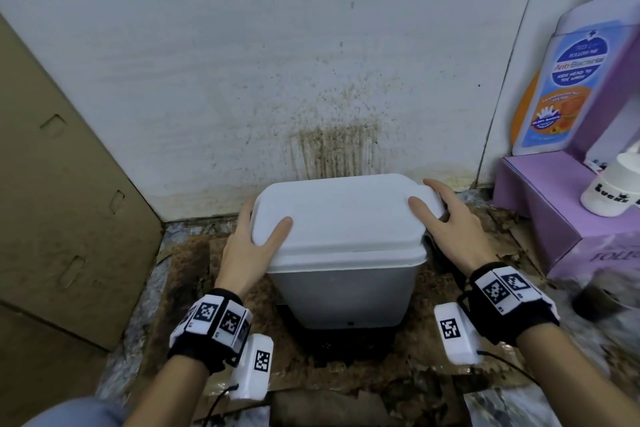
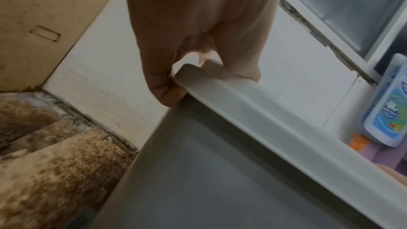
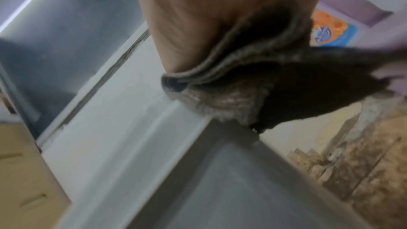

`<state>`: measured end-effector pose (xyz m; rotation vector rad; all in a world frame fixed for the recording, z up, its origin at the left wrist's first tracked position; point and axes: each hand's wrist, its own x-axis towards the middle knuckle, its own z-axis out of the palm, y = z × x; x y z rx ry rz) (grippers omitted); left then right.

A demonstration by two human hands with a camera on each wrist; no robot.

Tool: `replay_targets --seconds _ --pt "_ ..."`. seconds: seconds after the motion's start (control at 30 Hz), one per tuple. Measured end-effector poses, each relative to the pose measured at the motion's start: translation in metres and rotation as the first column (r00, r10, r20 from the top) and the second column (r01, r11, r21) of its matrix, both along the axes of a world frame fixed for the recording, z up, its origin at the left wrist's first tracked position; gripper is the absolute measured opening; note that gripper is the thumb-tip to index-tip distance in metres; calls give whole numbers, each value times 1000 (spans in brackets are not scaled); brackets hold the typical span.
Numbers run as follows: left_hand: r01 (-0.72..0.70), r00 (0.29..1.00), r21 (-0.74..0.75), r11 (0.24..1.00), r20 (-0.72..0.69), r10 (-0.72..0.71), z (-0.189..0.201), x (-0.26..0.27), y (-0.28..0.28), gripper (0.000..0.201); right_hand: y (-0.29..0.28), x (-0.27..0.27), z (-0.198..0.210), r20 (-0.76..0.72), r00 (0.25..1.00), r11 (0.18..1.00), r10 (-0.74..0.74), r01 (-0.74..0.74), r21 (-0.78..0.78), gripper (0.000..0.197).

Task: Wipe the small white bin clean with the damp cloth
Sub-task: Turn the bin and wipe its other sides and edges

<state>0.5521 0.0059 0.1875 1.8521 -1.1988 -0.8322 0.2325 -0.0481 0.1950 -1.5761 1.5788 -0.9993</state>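
The small white bin [image 1: 339, 236] stands on the floor against the wall with its lid closed. My left hand [image 1: 258, 229] grips the lid's left end, thumb on top and fingers [image 2: 169, 93] curled under the rim of the bin [image 2: 220, 171]. At the lid's right end is my right hand [image 1: 434, 208], thumb on top and fingers over the far right corner. In the right wrist view a dark grey cloth [image 3: 275, 84] is bunched under that palm against the edge of the bin [image 3: 220, 189]. The fingers are hidden there.
A brown-stained white wall [image 1: 332, 149] rises right behind the bin. A cardboard box [image 1: 52, 201] stands at the left. At the right are a purple display stand [image 1: 540, 211], a large soap-bottle cutout [image 1: 568, 87] and a white pump bottle [image 1: 613, 187]. Soiled cardboard [image 1: 381, 367] covers the floor.
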Motion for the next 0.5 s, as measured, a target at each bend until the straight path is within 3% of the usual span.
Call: replay_targets --seconds 0.27,0.5 --pt "53 998 -150 987 -37 -59 5 12 -19 97 51 33 -16 217 942 964 -255 266 -23 58" --pt "-11 1000 -170 985 0 11 -6 15 -19 78 76 49 -25 319 907 955 -274 296 -20 58"
